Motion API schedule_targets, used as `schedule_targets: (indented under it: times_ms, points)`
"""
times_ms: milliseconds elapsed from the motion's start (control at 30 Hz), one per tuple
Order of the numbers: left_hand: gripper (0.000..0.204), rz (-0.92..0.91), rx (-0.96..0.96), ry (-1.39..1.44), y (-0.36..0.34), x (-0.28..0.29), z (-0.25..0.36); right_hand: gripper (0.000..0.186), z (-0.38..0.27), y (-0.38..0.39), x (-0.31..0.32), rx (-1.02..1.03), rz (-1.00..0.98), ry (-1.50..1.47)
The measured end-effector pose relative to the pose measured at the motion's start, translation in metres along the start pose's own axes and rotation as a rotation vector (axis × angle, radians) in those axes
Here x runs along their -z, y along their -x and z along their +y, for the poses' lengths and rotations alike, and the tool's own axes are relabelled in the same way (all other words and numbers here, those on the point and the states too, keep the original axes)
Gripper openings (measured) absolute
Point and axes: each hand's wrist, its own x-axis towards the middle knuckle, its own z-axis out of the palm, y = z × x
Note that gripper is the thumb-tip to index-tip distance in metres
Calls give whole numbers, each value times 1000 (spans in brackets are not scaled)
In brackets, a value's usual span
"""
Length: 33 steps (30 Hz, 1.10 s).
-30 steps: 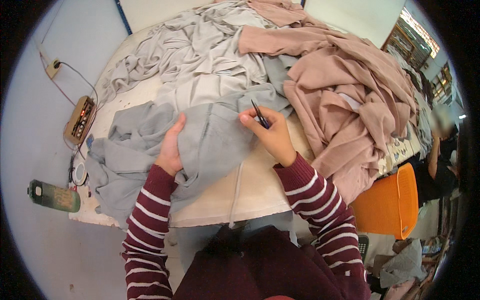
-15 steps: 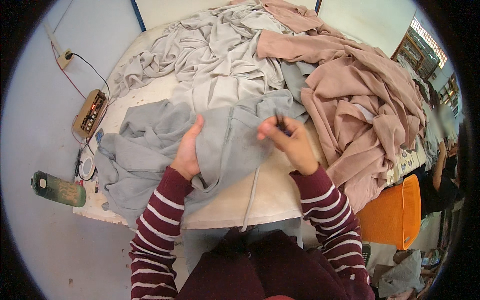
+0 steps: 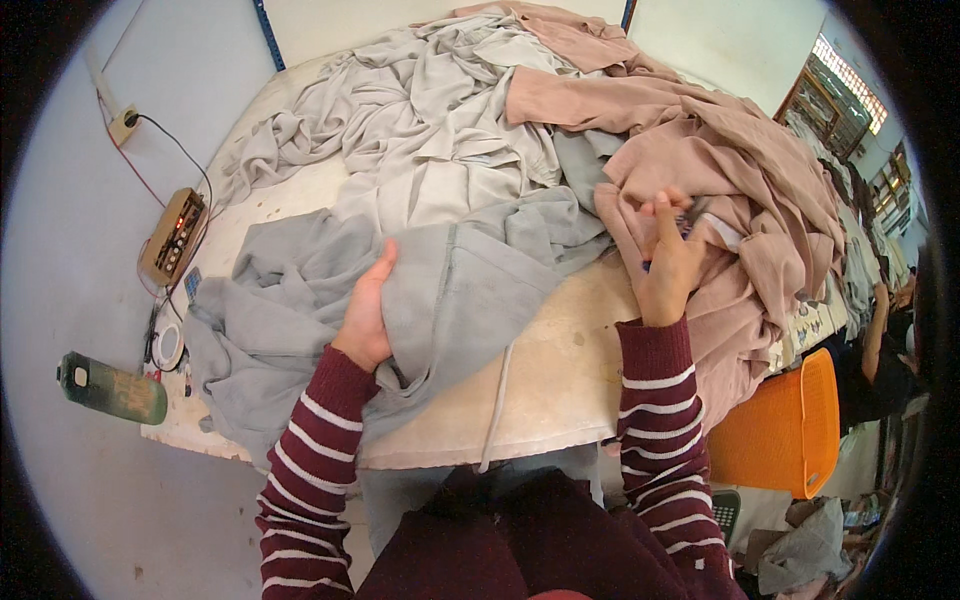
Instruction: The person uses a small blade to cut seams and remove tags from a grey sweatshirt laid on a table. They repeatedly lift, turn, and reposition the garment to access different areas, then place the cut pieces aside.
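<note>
My left hand point(image 3: 365, 318) lies flat on the grey garment point(image 3: 440, 300) at the surface's point(image 3: 560, 370) centre, pinning it smooth. My right hand point(image 3: 668, 262), at three o'clock over the pink fabric pile point(image 3: 740, 180), keeps a narrow grip on a small dark tool point(image 3: 690, 215), lifted clear of the cloth.

Left hand point(image 3: 366, 312) lies flat with thumb up; right hand point(image 3: 668, 262) is raised, fingers loosely curled.
</note>
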Motion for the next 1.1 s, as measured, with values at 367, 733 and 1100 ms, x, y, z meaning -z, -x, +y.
schedule_targets:
  times_ms: [367,733,1100]
  points:
    - [51,56,-55,-68,4,-6,3,21,29,69,-41,219,-706,527]
    - [48,135,-110,-20,0,4,5,16,51,56,-42,-436,-575,-167]
    - [47,290,-267,-145,9,0,15,30,32,34,-27,-16,-491,422]
